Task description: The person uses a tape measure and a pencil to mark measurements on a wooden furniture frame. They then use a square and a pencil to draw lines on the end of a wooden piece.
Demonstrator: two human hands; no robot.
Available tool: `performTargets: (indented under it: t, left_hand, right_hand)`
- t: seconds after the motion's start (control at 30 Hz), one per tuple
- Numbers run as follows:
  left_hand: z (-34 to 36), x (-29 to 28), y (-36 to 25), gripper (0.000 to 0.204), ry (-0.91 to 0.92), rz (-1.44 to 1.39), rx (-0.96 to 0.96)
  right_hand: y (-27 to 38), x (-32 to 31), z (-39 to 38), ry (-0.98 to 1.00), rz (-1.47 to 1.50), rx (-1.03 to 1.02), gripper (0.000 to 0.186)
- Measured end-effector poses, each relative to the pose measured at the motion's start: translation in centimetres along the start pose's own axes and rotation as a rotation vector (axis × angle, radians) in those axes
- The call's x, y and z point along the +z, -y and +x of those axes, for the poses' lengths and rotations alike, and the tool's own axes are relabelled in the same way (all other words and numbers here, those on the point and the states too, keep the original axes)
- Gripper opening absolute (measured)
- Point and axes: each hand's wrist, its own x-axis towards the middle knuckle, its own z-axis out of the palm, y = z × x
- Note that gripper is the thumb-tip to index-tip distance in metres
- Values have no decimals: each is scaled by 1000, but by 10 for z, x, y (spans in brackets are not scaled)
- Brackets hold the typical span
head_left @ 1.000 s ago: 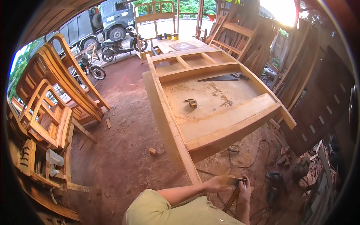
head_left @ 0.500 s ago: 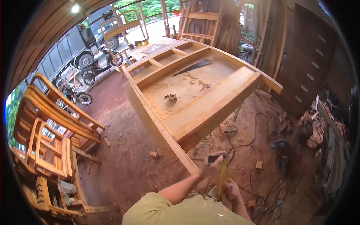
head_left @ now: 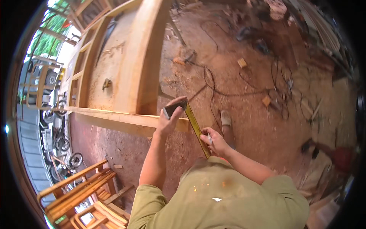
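My left hand [head_left: 167,123] is closed round the dark grey stock of what looks like a try square, beside the near end of a wooden frame's rail [head_left: 133,119]. The square's yellow, ruler-marked blade [head_left: 193,121] slants down toward my shirt. My right hand [head_left: 216,142] pinches the blade's edge about midway. A small white stick-like thing [head_left: 209,138], too small to name surely, also sits between the right fingers. On the frame's panel, among shavings, lies a small yellow and dark object [head_left: 107,84], perhaps a tape measure.
A thick pale board [head_left: 143,57] edges the raised frame. Dark cables [head_left: 244,92], an orange-ended tool [head_left: 179,60] and wood offcuts [head_left: 242,62] litter the dusty floor. Wooden chairs [head_left: 82,187] stand at lower left, motorcycles [head_left: 61,141] beyond. My shoe [head_left: 226,118] shows near the blade.
My view has turned right and down, so the frame now appears at upper left. Both hands still hold the square; the right has come up along its blade.
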Motion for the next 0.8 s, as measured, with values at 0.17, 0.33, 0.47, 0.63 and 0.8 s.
performTargets:
  t: [0.17,0.33,0.47,0.63,0.8]
  left_hand:
    - [4,0,14,35,98,73,-71]
    - [6,7,0,32,194,330,-141]
    - [2,4,3,33,216,432,-181]
    - [-2,3,19,40,143,453,-95]
    - [-1,2,19,47,174,441,-81]
  right_hand:
    - [-41,22,-3,-219,-151,-289,22]
    - [-75,53,8,-88,494,-104,16]
    - [-85,67,11,-40,407,-87,17]
    - [-86,61,15,-65,188,-215,19]
    - [-105,42,30,16,276,-302,22]
